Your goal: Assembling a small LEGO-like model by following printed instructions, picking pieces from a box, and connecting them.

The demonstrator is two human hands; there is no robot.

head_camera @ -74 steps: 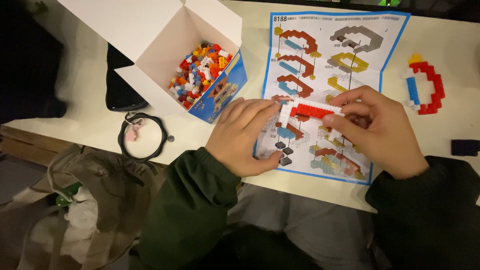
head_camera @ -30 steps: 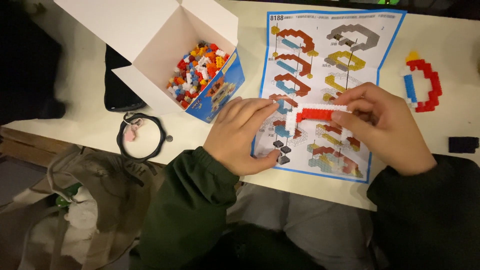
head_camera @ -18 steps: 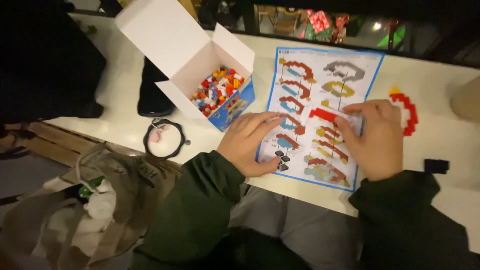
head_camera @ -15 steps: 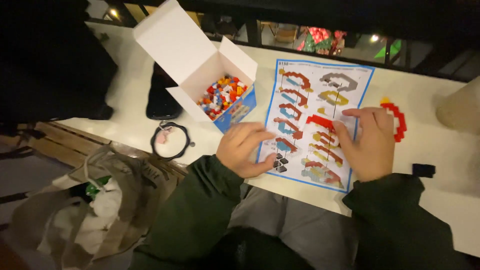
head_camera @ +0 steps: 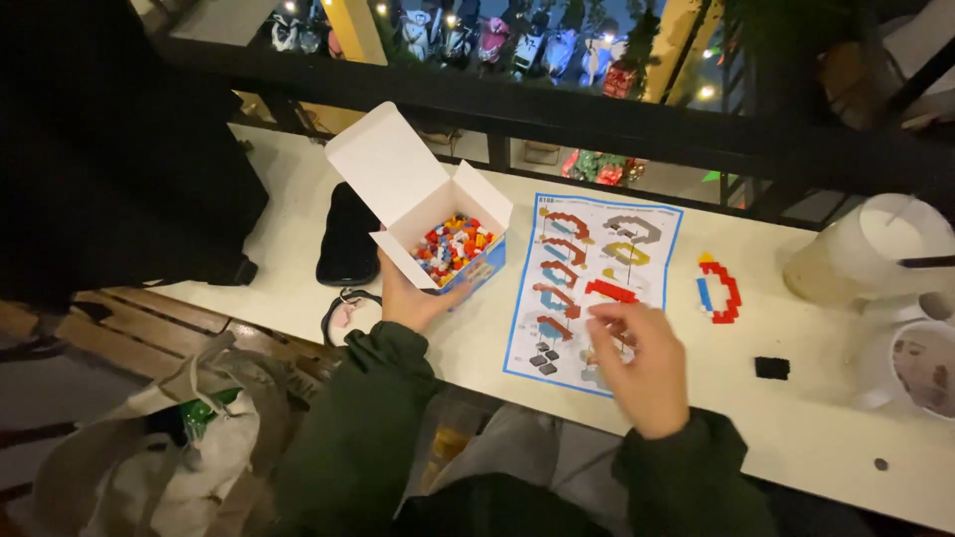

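The open white box (head_camera: 423,204) of small coloured bricks (head_camera: 450,245) is cupped at its near corner by the left hand (head_camera: 413,298), whose fingers are curled loosely against the box's underside and wall. The right hand (head_camera: 645,366) is held over the lower part of the instruction sheet (head_camera: 587,278), fingers bent and partly spread; whether a brick is pinched in them cannot be told. A red arched piece (head_camera: 609,290) is seen on the sheet just beyond the fingertips. A red and blue built ring (head_camera: 718,290) lies on the table (head_camera: 816,438), right of the sheet.
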